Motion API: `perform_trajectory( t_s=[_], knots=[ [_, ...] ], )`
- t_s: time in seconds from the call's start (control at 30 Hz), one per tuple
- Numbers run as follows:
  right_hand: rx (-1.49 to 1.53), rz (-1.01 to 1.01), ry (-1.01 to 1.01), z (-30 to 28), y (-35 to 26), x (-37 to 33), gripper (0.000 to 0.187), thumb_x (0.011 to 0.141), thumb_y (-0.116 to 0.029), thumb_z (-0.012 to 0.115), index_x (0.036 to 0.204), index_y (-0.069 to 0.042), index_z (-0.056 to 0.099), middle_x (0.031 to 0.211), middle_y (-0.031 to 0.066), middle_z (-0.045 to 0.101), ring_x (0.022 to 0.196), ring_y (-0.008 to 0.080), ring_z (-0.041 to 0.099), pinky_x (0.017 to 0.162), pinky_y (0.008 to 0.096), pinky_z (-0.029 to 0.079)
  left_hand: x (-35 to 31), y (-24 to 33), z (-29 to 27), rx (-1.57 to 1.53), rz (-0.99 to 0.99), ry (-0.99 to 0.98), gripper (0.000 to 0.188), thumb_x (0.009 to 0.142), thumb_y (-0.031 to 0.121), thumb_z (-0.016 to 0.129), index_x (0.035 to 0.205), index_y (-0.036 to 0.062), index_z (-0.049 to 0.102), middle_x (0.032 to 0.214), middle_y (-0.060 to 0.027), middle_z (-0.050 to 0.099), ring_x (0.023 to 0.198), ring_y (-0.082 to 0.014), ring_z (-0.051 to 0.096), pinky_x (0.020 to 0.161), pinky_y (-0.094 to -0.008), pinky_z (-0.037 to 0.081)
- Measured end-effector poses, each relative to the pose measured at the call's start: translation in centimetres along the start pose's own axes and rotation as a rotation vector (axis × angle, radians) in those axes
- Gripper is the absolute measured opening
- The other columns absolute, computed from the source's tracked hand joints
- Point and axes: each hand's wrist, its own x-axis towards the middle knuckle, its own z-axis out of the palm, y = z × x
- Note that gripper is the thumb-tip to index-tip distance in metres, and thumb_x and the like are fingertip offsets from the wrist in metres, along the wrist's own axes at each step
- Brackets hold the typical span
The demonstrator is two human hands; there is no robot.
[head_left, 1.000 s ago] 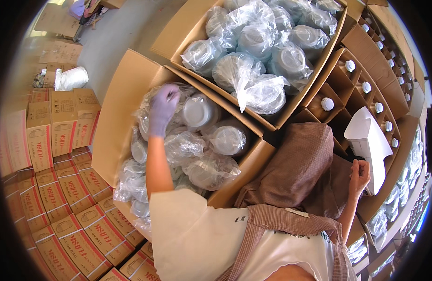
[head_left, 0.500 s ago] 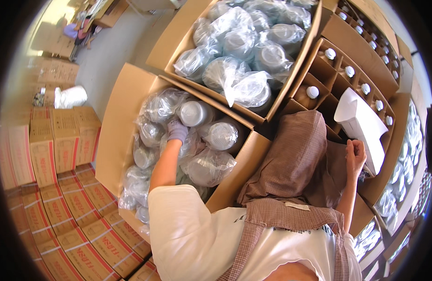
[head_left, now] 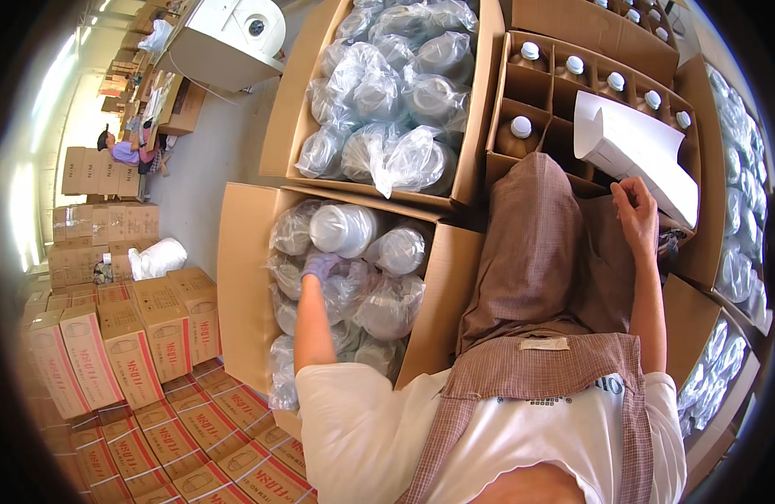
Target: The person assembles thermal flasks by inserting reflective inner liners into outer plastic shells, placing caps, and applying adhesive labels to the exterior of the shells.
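My left hand (head_left: 321, 265), in a grey-purple glove, reaches into an open carton (head_left: 246, 277). Its fingers, partly hidden, close around the lower side of a clear, whitish cylindrical bottle (head_left: 343, 230), which leans to one side. Around it sit similar bottles (head_left: 389, 308) wrapped in thin clear plastic bags. My bare right hand (head_left: 635, 210) hangs over my right knee, fingers curled in, with nothing visible in them. Just beside it, a folded white card sleeve (head_left: 635, 151) lies across a divided carton. That carton holds brown bottle shapes with white caps (head_left: 521, 127).
Another open carton (head_left: 278, 126) of bagged bottles stands ahead. More cartons of wrapped bottles (head_left: 732, 252) line the right side. Printed boxes (head_left: 194, 428) are stacked low at left. Farther off are a white machine (head_left: 236, 34) and another person (head_left: 123, 151) near more boxes.
My view has swung, showing more of the room at left. The bottle at my left hand now leans over more and shows more of its side. My right hand stays by the white sleeve.
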Motion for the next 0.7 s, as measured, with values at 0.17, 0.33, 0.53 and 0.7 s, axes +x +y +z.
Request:
perform_trajectory(
  t_s=[0.17, 0.33, 0.53, 0.7],
  knots=[
    [0.074, -0.005, 0.071, -1.3, 0.4, -1.4, 0.017, 0.095, -0.02, 0.067, 0.088, -0.005, 0.063, 0.069, -0.0016, 0.058, 0.06, 0.006, 0.05, 0.055, 0.0222, 0.042, -5.2, 16.5, -5.2, -0.528, -0.067, 0.14, 0.041, 0.075, 0.001, 0.076, 0.115, -0.0011, 0.067, 0.107, -0.0059, 0.07, 0.096, -0.018, 0.064, 0.085, -0.0325, 0.05],
    [0.486, 0.006, -0.131, 1.7, -4.1, -4.0, 0.016, 0.096, -0.019, 0.066, 0.091, -0.005, 0.067, 0.071, 0.0007, 0.062, 0.06, 0.008, 0.057, 0.052, 0.0229, 0.048, -14.7, 27.7, -5.2, -0.63, 0.034, 0.577, 0.046, 0.075, -0.001, 0.072, 0.12, -0.0032, 0.062, 0.112, -0.0087, 0.066, 0.101, -0.0193, 0.06, 0.091, -0.0326, 0.048],
    [0.769, 0.332, -1.026, 9.6, -9.4, -7.9, 0.042, 0.103, -0.042, 0.053, 0.115, -0.002, 0.059, 0.095, 0.0124, 0.07, 0.081, 0.0195, 0.07, 0.066, 0.0333, 0.059, -21.0, 37.3, -0.3, -0.517, 0.48, 0.987, 0.048, 0.076, 0.002, 0.068, 0.123, -0.0009, 0.061, 0.141, -0.0187, 0.05, 0.127, -0.0292, 0.05, 0.107, -0.042, 0.042],
    [1.451, 0.363, -1.426, 13.3, -7.1, -7.6, 0.074, 0.101, -0.053, 0.048, 0.149, 0.001, 0.033, 0.135, 0.0254, 0.056, 0.119, 0.0387, 0.06, 0.094, 0.0507, 0.055, -22.0, 43.3, 5.4, -0.215, 0.843, 0.89, 0.019, 0.071, 0.003, 0.063, 0.089, -0.0013, 0.057, 0.155, -0.024, 0.037, 0.143, -0.0463, 0.033, 0.118, -0.0527, 0.026]
  ],
)
